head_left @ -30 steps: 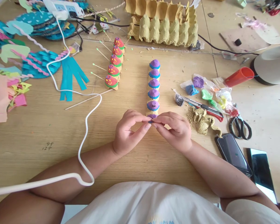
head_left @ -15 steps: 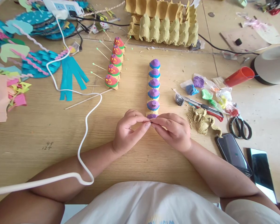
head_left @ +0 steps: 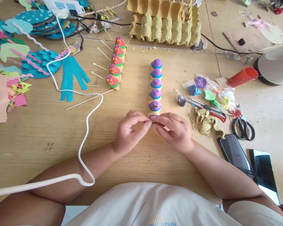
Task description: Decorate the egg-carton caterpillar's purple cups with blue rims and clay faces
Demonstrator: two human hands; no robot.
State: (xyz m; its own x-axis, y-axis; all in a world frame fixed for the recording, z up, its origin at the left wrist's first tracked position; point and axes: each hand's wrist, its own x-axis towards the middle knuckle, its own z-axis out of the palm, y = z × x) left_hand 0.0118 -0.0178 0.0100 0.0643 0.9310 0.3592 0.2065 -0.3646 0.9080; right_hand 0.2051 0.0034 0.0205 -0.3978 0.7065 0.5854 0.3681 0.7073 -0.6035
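Observation:
My left hand (head_left: pixel 131 131) and my right hand (head_left: pixel 174 131) meet fingertip to fingertip over the table. Both are closed in a pinch around something tiny and dark, too small to name. Just beyond the fingers stands a row of egg-carton cups (head_left: pixel 156 83), capped with purple clay over blue rims. My fingers partly cover its nearest cup; the cup behind that one carries small dark bits on its top. To the left is another row of egg-carton cups (head_left: pixel 115 64) in red and green with yellow faces and green-tipped sticks.
Right of my hands lie bagged clay (head_left: pixel 193 90), a utility knife (head_left: pixel 208 110), carton scraps (head_left: pixel 205 122), scissors (head_left: pixel 242 127) and phones (head_left: pixel 235 155). A white cable (head_left: pixel 87 125) crosses my left forearm. Egg cartons (head_left: pixel 171 31) sit at the back, paper crafts (head_left: pixel 41 64) at the left.
My right fingers have shifted very slightly up and left at the pinch. My left hand and the cup rows stay practically where they were.

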